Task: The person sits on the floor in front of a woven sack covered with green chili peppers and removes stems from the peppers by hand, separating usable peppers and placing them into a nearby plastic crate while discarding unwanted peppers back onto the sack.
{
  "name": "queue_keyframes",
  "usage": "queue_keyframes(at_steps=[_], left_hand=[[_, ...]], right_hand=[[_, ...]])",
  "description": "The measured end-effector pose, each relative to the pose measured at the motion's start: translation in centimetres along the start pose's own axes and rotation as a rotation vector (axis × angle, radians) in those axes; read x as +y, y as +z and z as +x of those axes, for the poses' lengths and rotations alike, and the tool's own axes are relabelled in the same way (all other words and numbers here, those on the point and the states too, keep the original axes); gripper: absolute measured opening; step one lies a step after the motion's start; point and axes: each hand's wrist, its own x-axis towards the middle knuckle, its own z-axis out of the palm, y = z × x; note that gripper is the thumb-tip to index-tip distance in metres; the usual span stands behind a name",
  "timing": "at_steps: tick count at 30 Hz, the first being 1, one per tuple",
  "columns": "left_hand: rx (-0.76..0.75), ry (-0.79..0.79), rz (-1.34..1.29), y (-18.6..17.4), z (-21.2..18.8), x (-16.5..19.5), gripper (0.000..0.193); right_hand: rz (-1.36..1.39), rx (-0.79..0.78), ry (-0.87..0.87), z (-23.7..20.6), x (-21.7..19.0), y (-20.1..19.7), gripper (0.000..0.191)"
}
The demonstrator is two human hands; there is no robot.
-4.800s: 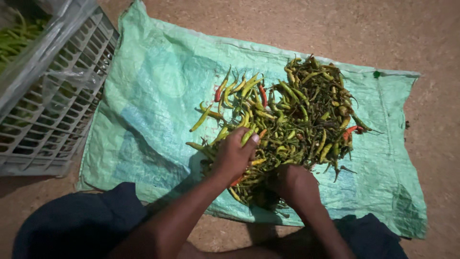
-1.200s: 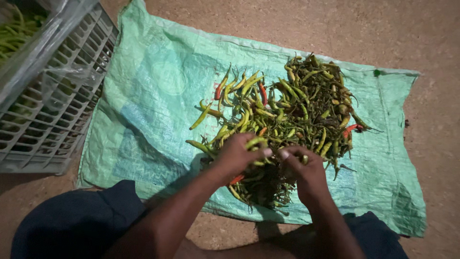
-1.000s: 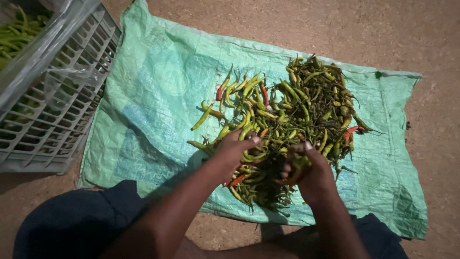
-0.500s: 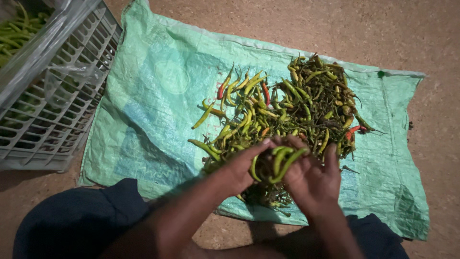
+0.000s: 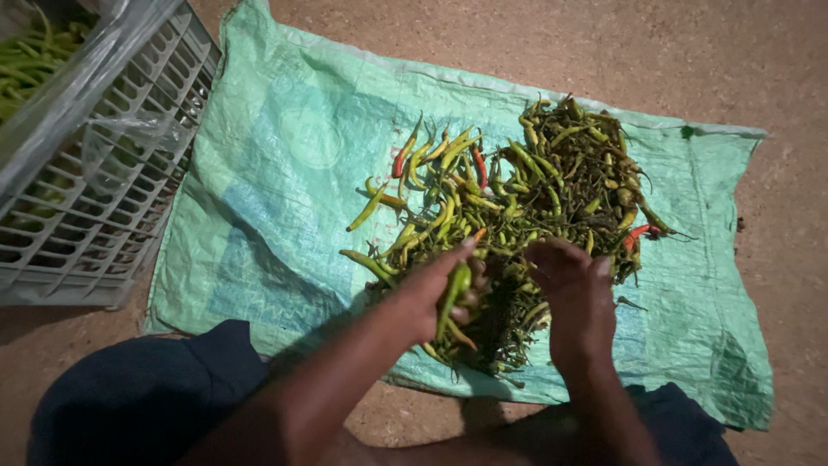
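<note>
Chilli peppers being handled over a green sack on bare ground.

Low in the frame, a few green chillies [image 5: 454, 289] are gripped in the left hand [image 5: 434, 292], likely kept apart from the heap; the right hand [image 5: 576, 292] is held slack and empty, fingers curled just above the chilli pile [image 5: 535, 194]. The pile is spread centre-right on a green woven sack [image 5: 276, 173], keeping it off the dirt floor [image 5: 604, 43]. At upper left, a grey slatted crate [image 5: 86, 207] with a clear plastic liner [image 5: 121, 138] is filled with green chillies.

Looks like an outdoor farm sorting spot: bare dirt ground [image 5: 552, 43], a green woven sack [image 5: 285, 173] spread under the fingers with a chilli heap [image 5: 535, 198], plastic crate [image 5: 95, 216] off left.
</note>
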Motion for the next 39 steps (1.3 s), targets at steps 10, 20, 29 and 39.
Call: queue_keyframes(at_steps=[10,20,29,39], left_hand=[[0.434,0.317,-0.088,-1.7,-7.1,11.1,0.038],[0.009,1.231,-0.317,-13.3,-18.8,22.6,0.027],[0.845,1.577,-0.005,-13.9,-19.7,26.4,0.018],[0.577,1.057,2.005,-8.3,4.5,11.2,0.016]], right_hand=[[-0.532,-0.021,0.031,0.3,2.6,0.2,0.022],[-0.833,-0.023,0.016,0.6,2.9,0.2,0.021],[-0.690,-0.100,-0.017,1.0,3.9,-0.6,0.022],[-0.788,-0.058,0.057,0.9,3.7,-0.4,0.025]])
